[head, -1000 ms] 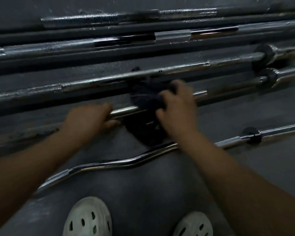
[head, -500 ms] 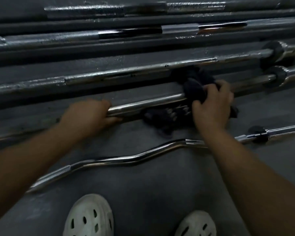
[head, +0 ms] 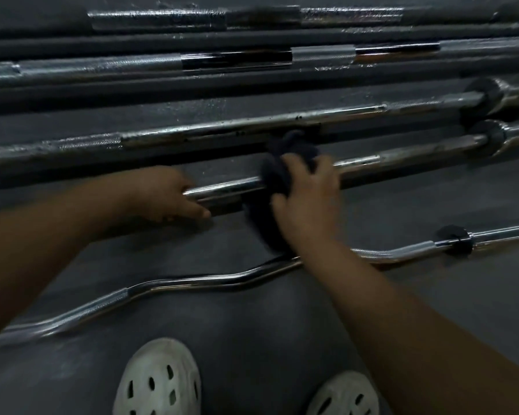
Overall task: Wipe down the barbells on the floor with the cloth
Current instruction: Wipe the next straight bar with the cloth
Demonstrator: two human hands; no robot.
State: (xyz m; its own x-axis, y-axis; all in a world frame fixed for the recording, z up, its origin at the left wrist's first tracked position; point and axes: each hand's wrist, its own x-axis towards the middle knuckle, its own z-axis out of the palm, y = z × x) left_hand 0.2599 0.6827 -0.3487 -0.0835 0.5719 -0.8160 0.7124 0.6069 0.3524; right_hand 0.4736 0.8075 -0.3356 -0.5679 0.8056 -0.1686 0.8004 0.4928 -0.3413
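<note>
Several chrome barbells lie side by side on the dark floor. My left hand [head: 168,194] grips the shaft of the nearest straight barbell [head: 402,158], fingers curled round it. To its right, my right hand [head: 307,194] holds a dark cloth [head: 277,172] wrapped over the same shaft; part of the cloth hangs down to the floor. A curved chrome curl bar [head: 192,280] lies closer to me, partly hidden by my right forearm.
More straight barbells [head: 252,124] lie farther back, with black collars [head: 481,98] at the right. The curl bar has a black collar [head: 456,239] at the right. My two white perforated shoes [head: 159,381] stand at the bottom edge on the grey floor.
My right hand has slid the cloth along the bar: first to the right, then back left toward my left hand. The left hand has kept its grip.
</note>
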